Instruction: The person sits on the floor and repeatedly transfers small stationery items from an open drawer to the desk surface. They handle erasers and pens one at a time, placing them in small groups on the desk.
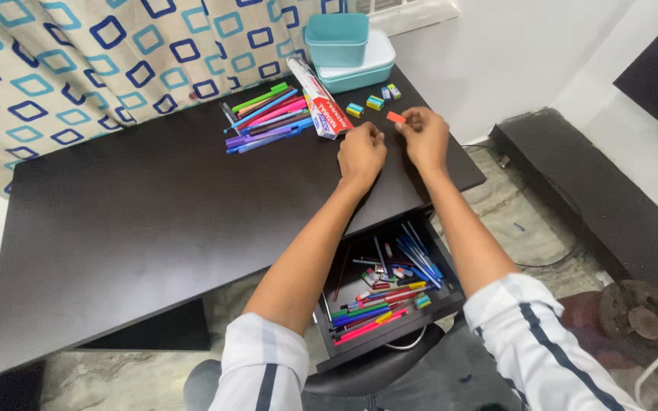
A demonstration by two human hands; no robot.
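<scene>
My right hand [425, 137] pinches a small red eraser [396, 117] between its fingertips, just above the dark desk top [154, 205]. My left hand [362, 151] rests beside it with the fingers curled; whether it holds anything is hidden. Three small erasers [375, 102] lie in a row just beyond my hands. Further left lies a pile of coloured pens [268, 116], with a long red and white box [319, 99] beside it.
Two teal lidded containers [344, 47] are stacked at the desk's far edge against a patterned curtain [78, 61]. Below my arms an open drawer [390, 293] holds several pens and small erasers. A chair seat [375, 369] is under me.
</scene>
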